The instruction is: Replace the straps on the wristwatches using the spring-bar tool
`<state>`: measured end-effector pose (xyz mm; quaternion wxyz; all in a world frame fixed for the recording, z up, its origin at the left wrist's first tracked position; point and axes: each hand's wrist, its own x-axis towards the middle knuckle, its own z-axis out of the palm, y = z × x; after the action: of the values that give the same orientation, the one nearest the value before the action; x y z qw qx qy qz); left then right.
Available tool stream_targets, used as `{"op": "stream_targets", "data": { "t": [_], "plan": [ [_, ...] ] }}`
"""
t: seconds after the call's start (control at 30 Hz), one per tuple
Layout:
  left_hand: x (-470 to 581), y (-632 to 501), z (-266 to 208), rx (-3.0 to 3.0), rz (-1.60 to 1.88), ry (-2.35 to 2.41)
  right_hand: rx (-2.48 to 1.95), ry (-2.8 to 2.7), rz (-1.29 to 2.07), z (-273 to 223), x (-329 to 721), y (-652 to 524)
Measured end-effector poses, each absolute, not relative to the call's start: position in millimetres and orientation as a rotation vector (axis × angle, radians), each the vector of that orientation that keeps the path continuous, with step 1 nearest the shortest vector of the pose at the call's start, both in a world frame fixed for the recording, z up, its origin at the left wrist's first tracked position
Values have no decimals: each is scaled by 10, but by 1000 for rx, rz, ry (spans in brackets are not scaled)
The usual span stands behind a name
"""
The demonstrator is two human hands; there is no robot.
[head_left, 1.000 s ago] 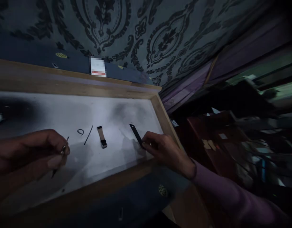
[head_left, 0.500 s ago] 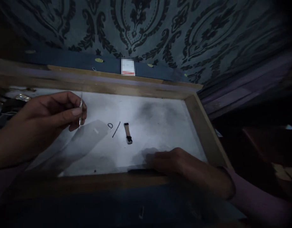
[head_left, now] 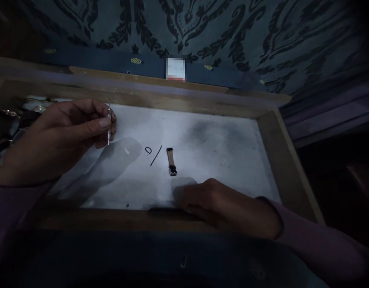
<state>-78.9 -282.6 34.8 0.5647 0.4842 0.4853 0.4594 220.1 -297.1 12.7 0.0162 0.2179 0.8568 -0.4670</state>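
Between the thumb and fingers of my left hand (head_left: 67, 134), a slim metal tool (head_left: 109, 126) like a small screwdriver stands nearly upright above the white-lined tray. My right hand (head_left: 216, 200) is low at the tray's front edge, fingers bent together and their tips in shadow. A long dark shape (head_left: 166, 212) lies along that edge under the fingers; I cannot make out whether it is an object or a shadow. Ahead of this hand, apart from it, a short watch strap piece (head_left: 171, 161) with a buckle rests on the white lining. Beside it are a thin black strip (head_left: 156, 156) and a small curled black piece (head_left: 148, 150).
The wooden tray (head_left: 298, 168) has raised walls all round. Several watches (head_left: 10, 116) are bunched at its left end, partly behind my left hand. A blurred white card (head_left: 176, 69) stands behind the back wall, before a patterned cloth (head_left: 187, 24).
The view has shifted, so the tray sits higher and further right. My right hand has moved left along the front edge, with the dark shape. My left hand still holds the metal tool.
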Motion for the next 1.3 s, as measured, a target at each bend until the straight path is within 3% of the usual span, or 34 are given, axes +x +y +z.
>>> {"op": "stream_targets", "data": {
  "t": [0.23,0.47,0.77,0.87,1.03,1.17,1.3],
  "plan": [
    [-797,-2821,324,1145,1068,1134,658,2732,-1247,40,2078,-2925],
    [-771,-2808,337,1124,1078,1216,1000,2928,-1273,82,2168,-2788],
    [-730,-2767,387,1101,1078,1264,1701,2755,-1333,-147,2233,-2369],
    [-732,-2760,368,1112,1064,1244,1706,2806,-1162,-199,2238,-2318],
    [-740,-2762,355,1070,1065,1230,1679,3011,-552,-233,2203,-2477],
    [-731,-2766,371,1067,1072,1254,1252,3161,-704,-221,2072,-2717],
    [-743,-2764,358,1064,1075,1246,1132,3079,-563,-199,1949,-2849]
  ]
}}
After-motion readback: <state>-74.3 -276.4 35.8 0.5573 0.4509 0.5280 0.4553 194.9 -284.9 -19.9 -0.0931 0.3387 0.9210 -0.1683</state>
